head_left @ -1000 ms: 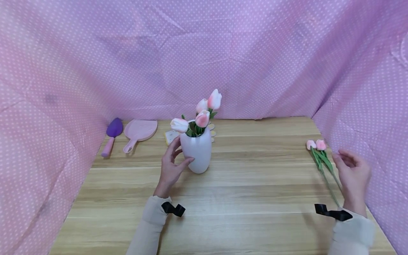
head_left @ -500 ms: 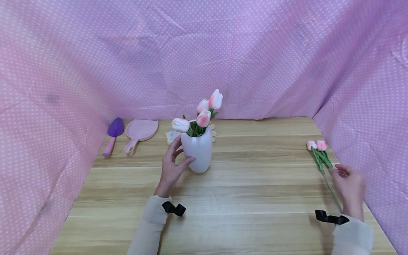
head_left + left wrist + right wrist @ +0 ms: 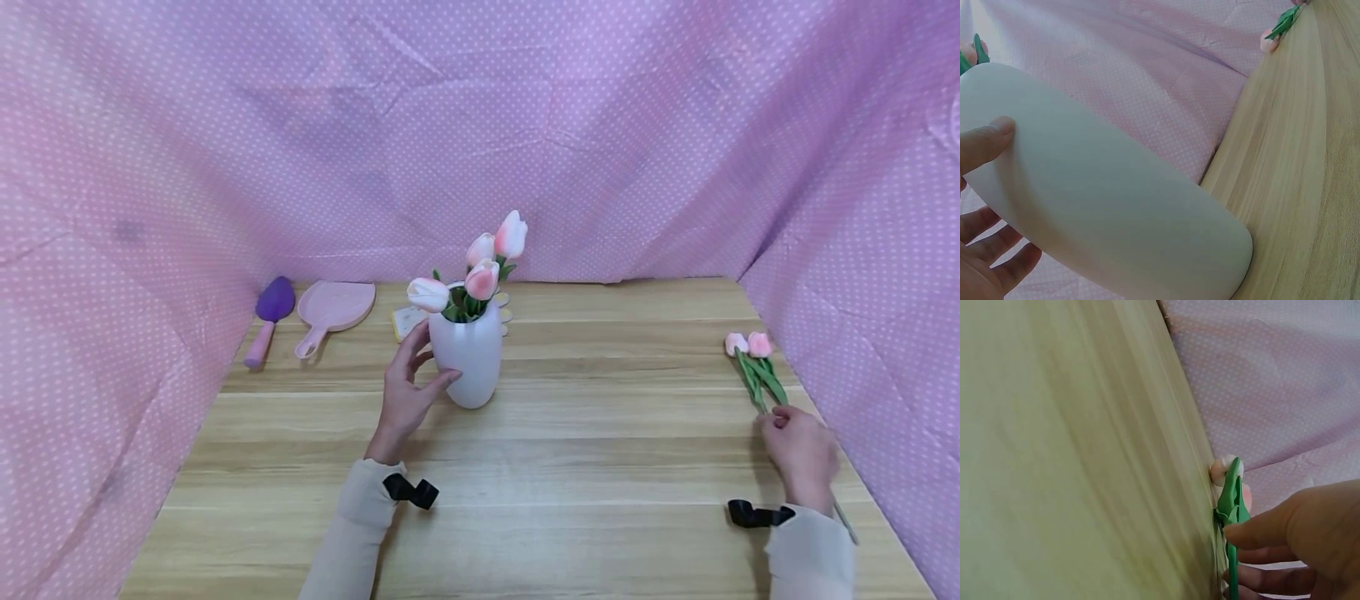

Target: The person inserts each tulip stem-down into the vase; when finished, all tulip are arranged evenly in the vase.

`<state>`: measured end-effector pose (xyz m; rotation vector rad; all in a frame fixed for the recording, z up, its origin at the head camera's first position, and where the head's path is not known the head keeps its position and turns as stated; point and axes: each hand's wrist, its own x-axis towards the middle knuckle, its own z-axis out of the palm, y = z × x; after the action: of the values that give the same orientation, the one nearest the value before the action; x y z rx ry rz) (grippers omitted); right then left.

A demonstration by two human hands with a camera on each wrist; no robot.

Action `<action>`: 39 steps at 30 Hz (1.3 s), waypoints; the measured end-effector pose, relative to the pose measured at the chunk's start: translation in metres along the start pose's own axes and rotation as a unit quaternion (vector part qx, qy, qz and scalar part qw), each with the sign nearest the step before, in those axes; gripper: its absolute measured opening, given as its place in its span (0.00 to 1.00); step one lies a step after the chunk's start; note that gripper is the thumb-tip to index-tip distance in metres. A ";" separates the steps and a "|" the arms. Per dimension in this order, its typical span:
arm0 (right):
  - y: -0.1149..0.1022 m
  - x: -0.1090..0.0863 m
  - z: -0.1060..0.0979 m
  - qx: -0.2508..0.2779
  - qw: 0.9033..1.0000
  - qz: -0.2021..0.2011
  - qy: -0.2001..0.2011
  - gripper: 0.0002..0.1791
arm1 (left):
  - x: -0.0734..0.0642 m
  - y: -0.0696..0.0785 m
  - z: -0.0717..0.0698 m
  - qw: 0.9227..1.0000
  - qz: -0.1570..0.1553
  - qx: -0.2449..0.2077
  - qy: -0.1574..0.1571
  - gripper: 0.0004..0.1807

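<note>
A white vase [image 3: 467,358] with several pink-and-white tulips [image 3: 482,279] in it stands upright on the table. My left hand [image 3: 405,400] holds its left side, the thumb on the front and the other fingers round towards the back; the left wrist view shows this thumb [image 3: 988,140] against the smooth wall. On the right, two more pink tulips [image 3: 759,344] lie on the table with green leaves and long stems. My right hand [image 3: 801,450] is over their stems and partly hides them. In the right wrist view, its thumb and fingers [image 3: 1266,531] pinch a green stem.
A purple-bladed trowel [image 3: 275,300] and a pale pink dustpan-shaped scoop [image 3: 336,307] lie at the back left of the wooden table [image 3: 600,467]. Behind the vase, a white-and-yellow card [image 3: 407,321] shows partly. Pink dotted cloth [image 3: 637,133] hangs along the back and sides.
My right hand has come down and to the left, from beside the tulips onto their stems. The left hand still holds the vase in the same place.
</note>
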<state>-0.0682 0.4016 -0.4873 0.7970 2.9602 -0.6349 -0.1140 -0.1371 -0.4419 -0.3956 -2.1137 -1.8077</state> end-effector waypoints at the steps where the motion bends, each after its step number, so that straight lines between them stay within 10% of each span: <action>1: -0.002 0.000 0.000 -0.005 1.000 0.009 -0.004 0.27 | 0.000 0.000 0.000 1.000 -0.001 0.001 0.000 0.43; 14: -0.010 0.005 -0.002 -0.038 0.997 0.046 -0.057 0.25 | 0.000 0.002 0.000 1.000 -0.014 0.000 0.000 0.43; 39: -0.011 0.005 -0.012 -0.017 0.999 -0.039 -0.011 0.23 | -0.001 0.003 0.000 1.000 -0.017 -0.005 0.000 0.43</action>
<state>-0.0766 0.4001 -0.4728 0.6696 2.9865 -0.5912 -0.1122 -0.1362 -0.4396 -0.3631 -2.1245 -1.8367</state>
